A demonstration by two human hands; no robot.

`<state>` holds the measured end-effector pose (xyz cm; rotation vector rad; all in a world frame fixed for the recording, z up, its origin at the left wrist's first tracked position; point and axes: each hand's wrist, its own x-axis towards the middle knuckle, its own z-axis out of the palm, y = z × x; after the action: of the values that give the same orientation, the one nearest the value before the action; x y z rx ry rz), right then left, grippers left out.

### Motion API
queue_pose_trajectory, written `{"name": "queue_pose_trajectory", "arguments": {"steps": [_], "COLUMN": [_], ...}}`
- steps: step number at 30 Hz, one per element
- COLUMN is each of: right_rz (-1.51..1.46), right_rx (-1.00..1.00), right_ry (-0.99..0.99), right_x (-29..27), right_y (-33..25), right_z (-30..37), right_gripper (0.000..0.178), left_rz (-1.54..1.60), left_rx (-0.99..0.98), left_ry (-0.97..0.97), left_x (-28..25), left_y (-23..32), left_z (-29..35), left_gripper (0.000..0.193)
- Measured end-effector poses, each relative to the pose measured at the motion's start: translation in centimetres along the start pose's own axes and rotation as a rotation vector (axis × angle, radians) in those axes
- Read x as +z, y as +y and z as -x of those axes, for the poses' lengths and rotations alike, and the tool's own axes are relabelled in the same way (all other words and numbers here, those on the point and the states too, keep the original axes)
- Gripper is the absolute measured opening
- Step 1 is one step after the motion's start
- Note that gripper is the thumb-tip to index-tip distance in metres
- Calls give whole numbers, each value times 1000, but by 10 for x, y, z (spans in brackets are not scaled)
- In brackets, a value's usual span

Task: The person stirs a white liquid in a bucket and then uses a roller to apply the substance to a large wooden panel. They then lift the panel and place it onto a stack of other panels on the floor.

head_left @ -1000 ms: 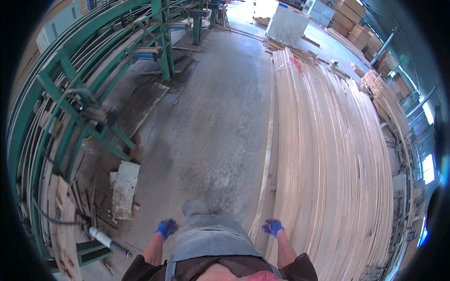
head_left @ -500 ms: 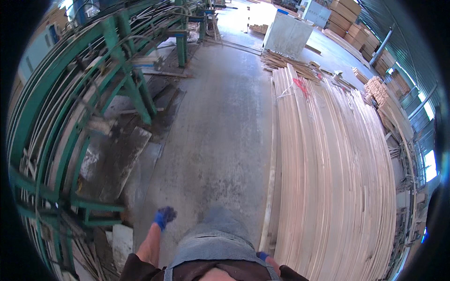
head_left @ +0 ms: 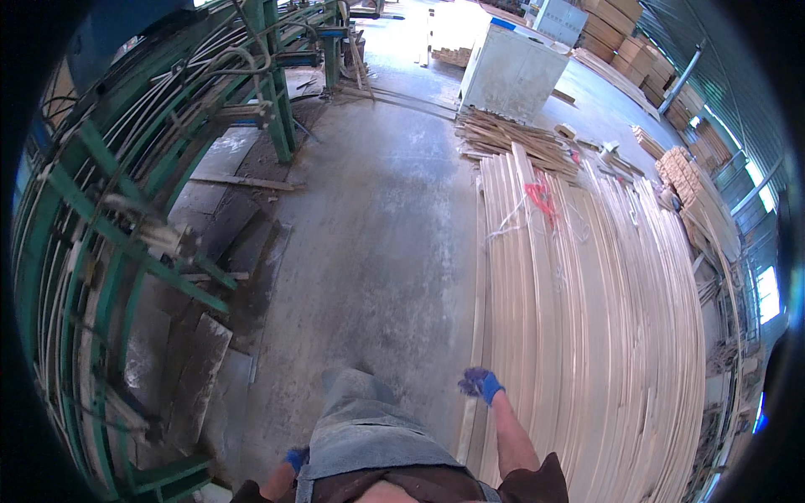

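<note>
A: Head view, hands?
B: Right hand, blue glove, lower centre-right of frame, fingers curled loosely, holding nothing. It hangs over the left edge of the planks, right by the outermost strip; can't tell if it touches.
A: Left?
B: Left hand, blue glove too, bottom edge left of centre, down beside the grey apron. Mostly hidden, can't tell if spread or closed.
A: Planks where?
B: Long pale stack filling the right half of frame, running from bottom to upper centre, red string lying on top near the far end.
A: Rest?
B: Concrete floor in the middle, green frame along the left, white box at upper centre.
</note>
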<state>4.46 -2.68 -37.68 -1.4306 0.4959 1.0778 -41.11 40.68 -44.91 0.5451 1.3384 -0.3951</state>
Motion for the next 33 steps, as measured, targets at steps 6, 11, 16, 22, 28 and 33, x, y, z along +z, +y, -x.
{"name": "queue_pose_trajectory", "arguments": {"steps": [6, 11, 16, 22, 28, 33], "right_rz": [-17, 793, 345, 492, 422, 418], "right_rx": [136, -115, -200, 47, -407, -240], "right_ry": [-90, -399, -676, -122, 188, 200], "right_x": [5, 35, 2, 5, 83, 94], "right_y": [-211, -249, -375, -641, -1044, -1187], "right_z": [-144, -197, -321, -547, -667, -798], "right_gripper": [29, 30, 32, 27, 22, 22], "left_rz": [-40, 12, -273, -150, -149, -213], "left_rx": [-125, 362, 770, 642, 80, 99], "left_ry": [28, -119, -194, -202, 47, 142], "left_x": [133, 283, 529, 617, 673, 767], "left_y": [201, 555, 875, 992, 989, 1130], "left_z": [-83, -159, -102, -201, -269, -344], "left_gripper": [21, 28, 38, 31, 31, 33]}}
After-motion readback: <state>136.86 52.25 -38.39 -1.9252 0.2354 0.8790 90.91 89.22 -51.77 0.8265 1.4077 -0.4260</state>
